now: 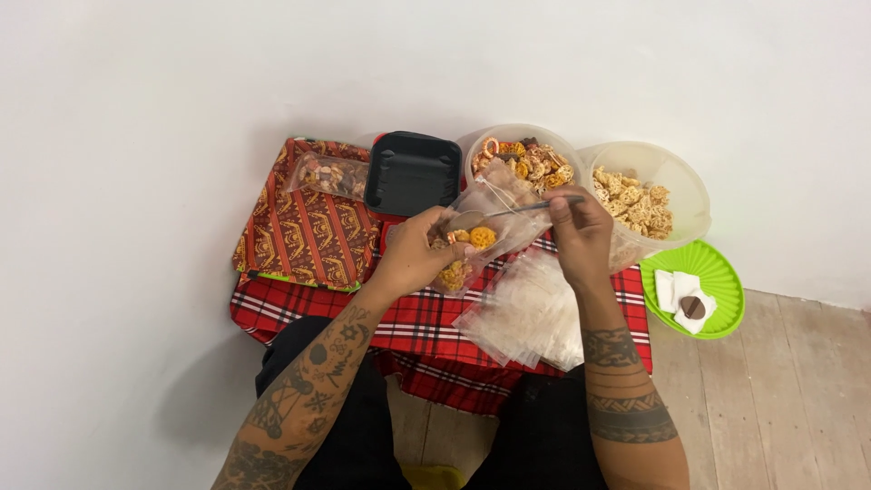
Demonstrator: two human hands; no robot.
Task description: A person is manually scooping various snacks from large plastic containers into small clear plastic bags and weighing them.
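Note:
My left hand holds a small clear plastic bag open above the red plaid cloth; orange and yellow snack pieces lie inside it. My right hand grips the handle of a metal spoon, whose bowl points left into the bag's mouth. Just behind the hands stands a clear round tub of mixed snacks, and to its right a second tub with pale crunchy pieces.
A pile of empty clear bags lies on the plaid cloth. A black tray and a filled snack bag rest on patterned red fabric. A green lid with white packets sits right, on wooden floor.

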